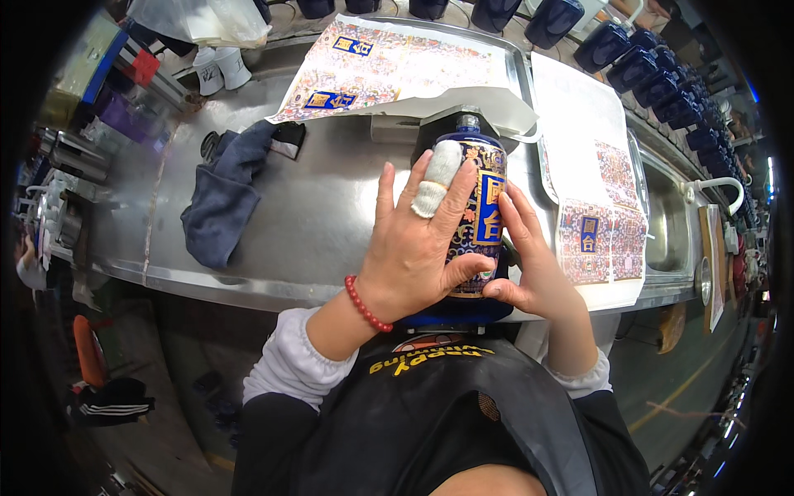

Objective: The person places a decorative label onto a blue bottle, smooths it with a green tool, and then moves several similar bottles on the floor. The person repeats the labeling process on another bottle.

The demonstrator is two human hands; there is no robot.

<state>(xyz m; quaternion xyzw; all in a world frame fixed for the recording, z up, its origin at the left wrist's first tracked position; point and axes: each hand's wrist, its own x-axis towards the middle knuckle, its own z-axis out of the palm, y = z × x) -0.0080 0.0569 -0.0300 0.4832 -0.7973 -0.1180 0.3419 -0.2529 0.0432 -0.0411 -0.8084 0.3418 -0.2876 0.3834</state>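
Observation:
A dark blue bottle (486, 165) with a colourful patterned label (490, 211) lies before me, its neck pointing away. My left hand (426, 236) rests across the label's left part, fingers stretched and spread. A white knitted cover (442, 178) sits on its middle finger, and red beads circle the wrist. Against the bottle's right side is my right hand (536, 256), with fingers extended and thumb apart near the label's lower edge. Neither hand is wrapped round the bottle. A dark support (447, 126) shows behind it; its lower part is mostly hidden.
Label sheets (389, 70) lie at the back of the steel worktop (310, 202), with more sheets (608, 190) on the right. A blue-grey cloth (222, 202) lies left. A sink (666, 223) is at far right. Several blue bottles (604, 45) line the back edge.

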